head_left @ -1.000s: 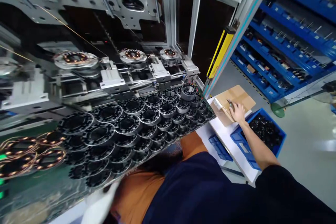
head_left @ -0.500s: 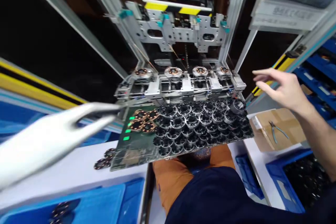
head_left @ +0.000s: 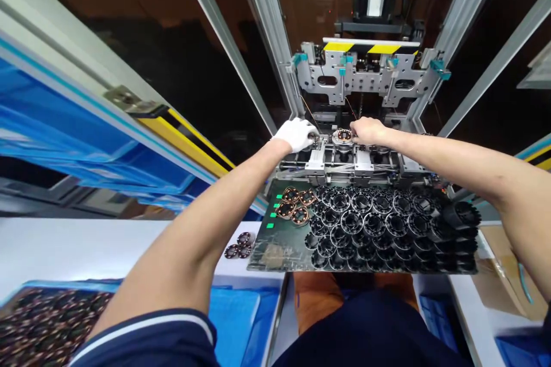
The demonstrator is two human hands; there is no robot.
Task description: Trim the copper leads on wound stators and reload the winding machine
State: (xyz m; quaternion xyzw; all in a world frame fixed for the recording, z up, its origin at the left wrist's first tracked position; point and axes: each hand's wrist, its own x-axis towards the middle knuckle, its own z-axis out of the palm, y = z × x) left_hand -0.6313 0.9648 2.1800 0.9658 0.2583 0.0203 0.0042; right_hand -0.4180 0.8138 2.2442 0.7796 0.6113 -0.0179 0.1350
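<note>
My left hand (head_left: 297, 135), in a white glove, is at the left end of a row of metal fixtures on the machine. Its fingers are curled over the leftmost fixture, and what lies under them is hidden. A copper-wound ring (head_left: 344, 135) sits in the round holder between my two hands. My bare right hand (head_left: 369, 129) is closed just right of that ring, its fingertips beside the holder and partly hidden. In front of the fixtures, a dark green board (head_left: 279, 241) bears several loose copper-wound rings (head_left: 288, 210) and stacked black slotted rings (head_left: 352, 222).
A plate with yellow-black striping (head_left: 371, 46) hangs above the fixtures, between metal posts. More copper rings (head_left: 243, 245) lie on the white table (head_left: 181, 252) at left. A blue tray (head_left: 235, 309) is below; a cardboard box (head_left: 503, 275) stands at right.
Both hands have moved in from the sides to the machine's fixtures, and their fingers have closed in there. The view has shifted, so the machine sits further right.
</note>
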